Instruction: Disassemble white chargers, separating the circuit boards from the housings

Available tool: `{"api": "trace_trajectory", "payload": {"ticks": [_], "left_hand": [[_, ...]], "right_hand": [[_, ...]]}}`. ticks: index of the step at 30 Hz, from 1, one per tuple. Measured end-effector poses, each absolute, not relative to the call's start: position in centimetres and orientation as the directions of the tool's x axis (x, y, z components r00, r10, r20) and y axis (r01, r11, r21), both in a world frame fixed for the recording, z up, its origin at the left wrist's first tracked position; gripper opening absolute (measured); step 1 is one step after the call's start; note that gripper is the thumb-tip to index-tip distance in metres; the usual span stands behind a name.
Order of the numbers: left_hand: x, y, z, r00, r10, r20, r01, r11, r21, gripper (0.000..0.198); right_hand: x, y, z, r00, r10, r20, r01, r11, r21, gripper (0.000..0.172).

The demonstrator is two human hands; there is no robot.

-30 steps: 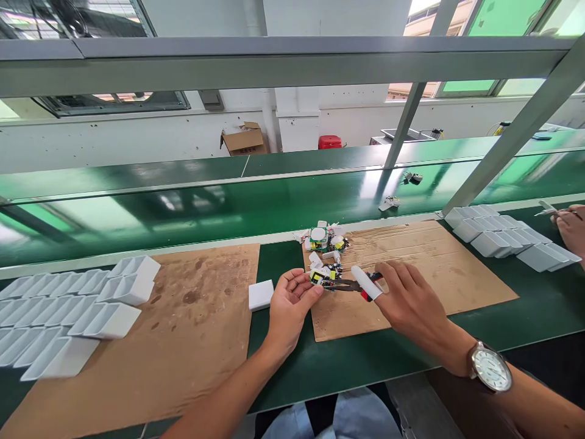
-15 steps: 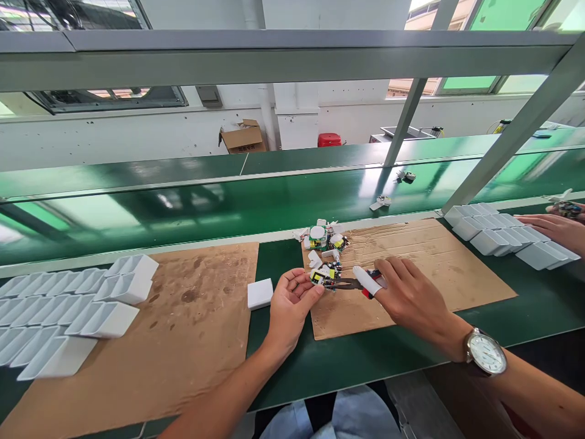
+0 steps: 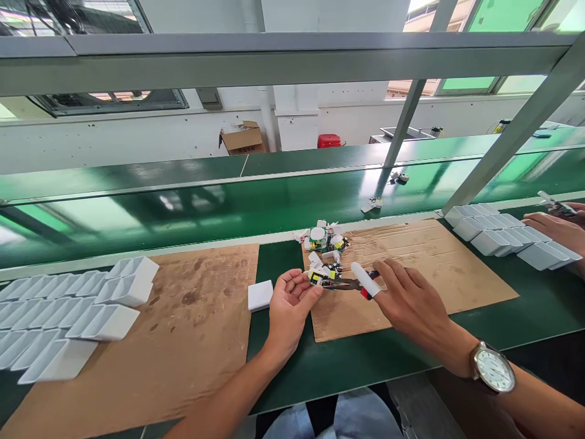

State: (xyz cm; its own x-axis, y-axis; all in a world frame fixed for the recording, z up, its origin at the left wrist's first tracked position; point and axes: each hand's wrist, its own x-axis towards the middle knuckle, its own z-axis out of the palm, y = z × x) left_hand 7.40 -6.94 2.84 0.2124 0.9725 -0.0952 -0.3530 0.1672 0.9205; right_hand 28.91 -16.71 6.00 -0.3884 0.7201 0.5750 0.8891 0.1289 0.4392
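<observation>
My left hand (image 3: pixel 292 305) pinches a small circuit board assembly (image 3: pixel 319 277) with yellow and white parts and wires. Closed around red-and-black handled pliers (image 3: pixel 346 284) is my right hand (image 3: pixel 409 302), its thumb wrapped in white. The pliers' jaws reach the board's right side near my left fingertips; whether they grip a part is too small to tell. Just beyond lies a cluster of similar assemblies (image 3: pixel 322 236) on the edge of the right cardboard sheet (image 3: pixel 434 262). A white block-like piece (image 3: pixel 260 296) rests left of my left hand.
Rows of white housings (image 3: pixel 82 305) stand on the left cardboard sheet (image 3: pixel 205 335). More housings (image 3: pixel 507 235) are at right, beside another person's hands (image 3: pixel 557 228). Loose parts (image 3: pixel 372 205) ride on the green belt (image 3: pixel 205 210) behind. A metal post (image 3: pixel 512 122) slants down at right.
The loose parts on the belt have shifted slightly left. My hands and the pliers have barely moved. At right, the other person's hands have moved a little.
</observation>
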Motion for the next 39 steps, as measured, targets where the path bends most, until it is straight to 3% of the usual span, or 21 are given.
{"api": "trace_trajectory", "payload": {"ticks": [12,39], "left_hand": [[7.2,-6.7,2.9,0.1,0.995,0.017,-0.439,0.028,0.898,0.058],[7.3,-6.8,2.8,0.106,0.994,-0.014,-0.459,0.062,0.886,0.058]], "right_hand": [[25.8,-16.2,5.2,-0.185,0.714,0.676,0.954,-0.034,0.297,0.025],[25.1,-15.9,5.0,-0.157,0.707,0.69,0.965,-0.038,0.259,0.028]]}}
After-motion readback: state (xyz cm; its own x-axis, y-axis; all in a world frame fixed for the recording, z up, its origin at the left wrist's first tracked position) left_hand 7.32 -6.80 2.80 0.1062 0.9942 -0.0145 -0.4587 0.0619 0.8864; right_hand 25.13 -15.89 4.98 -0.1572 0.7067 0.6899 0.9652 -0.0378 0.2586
